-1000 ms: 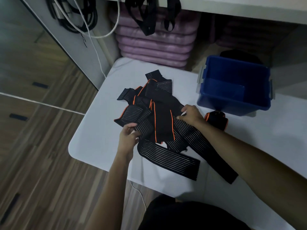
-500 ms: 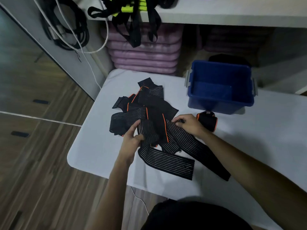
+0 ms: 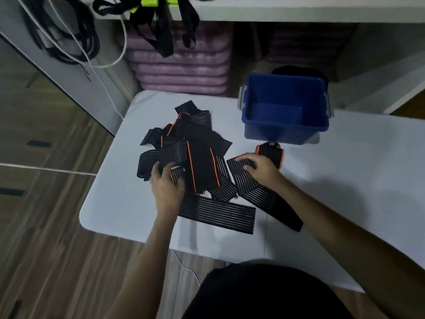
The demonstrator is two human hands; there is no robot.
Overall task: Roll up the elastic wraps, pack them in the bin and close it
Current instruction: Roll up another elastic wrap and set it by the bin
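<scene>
While left hand (image 3: pixel 166 184) and right hand (image 3: pixel 257 166) grip wraps (image 3: pixel 200 162), white table (image 3: pixel 356 180) stands over wood floor (image 3: pixel 46 249).

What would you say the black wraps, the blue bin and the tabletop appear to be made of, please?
Wraps: woven elastic fabric, matte; pale ribbed lines, orange edging, and they fold limply.
Blue bin: moulded plastic, smooth, slightly glossy; rigid thin walls, grey side latches.
Tabletop: probably laminate or plastic, white, matte; flat with rounded corners. The core cannot be told.
</scene>
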